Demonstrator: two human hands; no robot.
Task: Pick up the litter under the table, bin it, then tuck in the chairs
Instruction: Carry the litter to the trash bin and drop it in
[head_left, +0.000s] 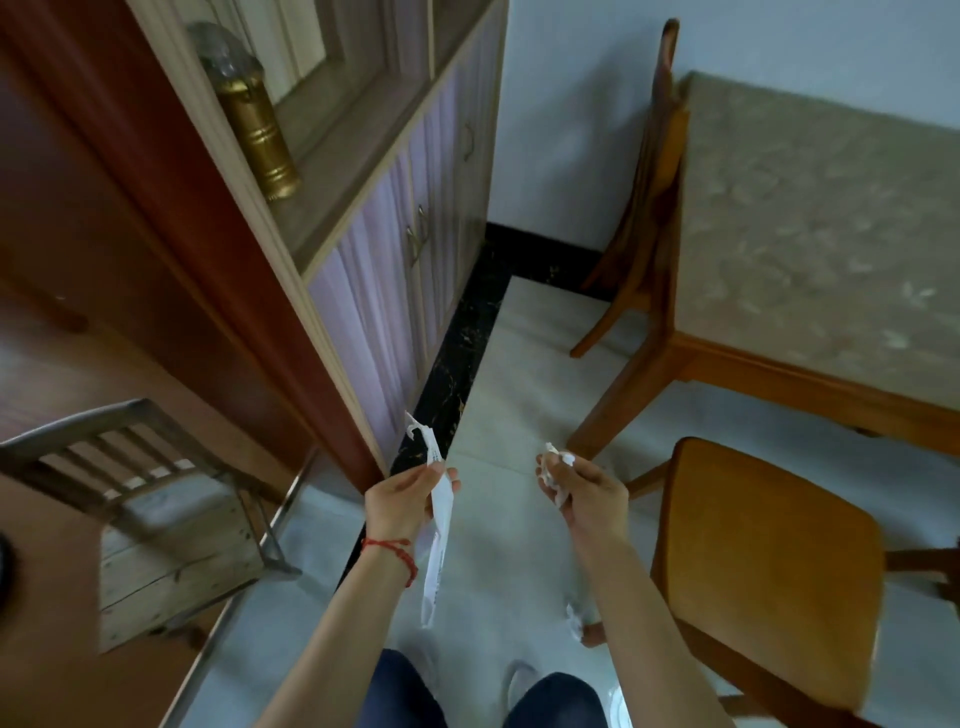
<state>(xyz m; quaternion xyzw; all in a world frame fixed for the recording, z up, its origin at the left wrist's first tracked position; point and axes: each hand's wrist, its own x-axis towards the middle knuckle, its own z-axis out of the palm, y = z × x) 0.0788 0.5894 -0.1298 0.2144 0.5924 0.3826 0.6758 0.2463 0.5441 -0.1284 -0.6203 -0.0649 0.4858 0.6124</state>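
My left hand (402, 501) pinches a long white paper strip (438, 540) that hangs down past my wrist. My right hand (584, 496) is closed around a crumpled white paper wad (556, 467). Both hands are held out over the pale tiled floor. Another small scrap of white litter (574, 621) lies on the floor by the front leg of the near wooden chair (769, 566), which stands pulled out from the table (810, 223) at the right. A second wooden chair (654, 171) stands at the table's far end, close against it.
A tall cabinet (395, 218) with pale doors lines the left wall, with a gold canister (257, 130) on its shelf. A wooden crate (171, 551) under a small slatted stool (104, 452) sits at lower left. A black floor border runs along the cabinet.
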